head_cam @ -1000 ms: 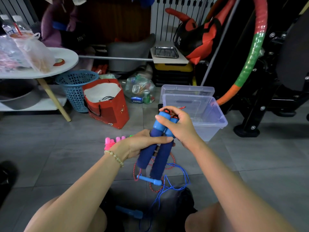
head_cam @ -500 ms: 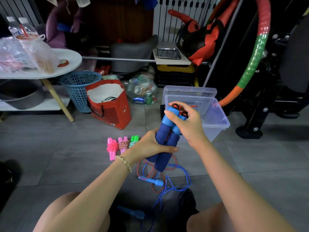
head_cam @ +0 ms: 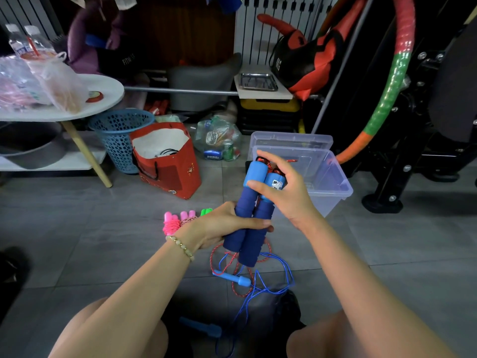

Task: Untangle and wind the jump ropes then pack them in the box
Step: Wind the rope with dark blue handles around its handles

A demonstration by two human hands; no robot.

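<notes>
I see left hand (head_cam: 222,226) gripping blue handles (head_cam: 254,215) mid-shaft, right hand (head_cam: 286,195) curled over their tops, just before box (head_cam: 333,182). Nothing visibly packed. Wound pink ropes (head_cam: 171,224) left of box; blue rope (head_cam: 271,277) loose, nearer me. I judge midway.

Grey tile floor (head_cam: 77,241); far left, white round table (head_cam: 108,91) bearing plastic bags (head_cam: 62,86) and bottles (head_cam: 33,40), blue basket (head_cam: 118,140) beside its leg, red bag (head_cam: 175,182) just right of that, clear sack of cans (head_cam: 216,135) farther back, metal tray (head_cam: 258,82) on a shelf (head_cam: 263,94), red-and-black bag (head_cam: 307,65) beside it, striped hoop (head_cam: 392,81) far right.
</notes>
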